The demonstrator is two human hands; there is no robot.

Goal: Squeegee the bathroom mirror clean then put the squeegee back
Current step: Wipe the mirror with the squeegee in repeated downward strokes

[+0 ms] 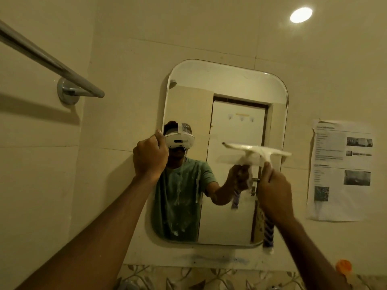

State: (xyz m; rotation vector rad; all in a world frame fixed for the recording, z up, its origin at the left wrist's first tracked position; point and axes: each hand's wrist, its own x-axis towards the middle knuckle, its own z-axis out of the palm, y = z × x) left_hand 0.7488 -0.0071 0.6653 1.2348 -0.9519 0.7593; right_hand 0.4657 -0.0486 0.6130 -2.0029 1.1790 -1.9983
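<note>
A rounded rectangular mirror (230, 86) hangs on the beige tiled wall ahead. My right hand (274, 193) grips the handle of a white squeegee (259, 152), whose blade lies roughly level against the glass at the right side, about mid-height. The handle's striped lower end sticks out below my fist. My left hand (149, 155) is closed around the mirror's left edge. White drip streaks run down the lower left of the glass. The mirror reflects a person in a green shirt and a white door.
A chrome towel bar (52, 61) juts out from the wall at the upper left. A printed paper sheet (341, 170) is stuck to the wall right of the mirror. An orange object (343, 266) sits low right, above patterned tiles.
</note>
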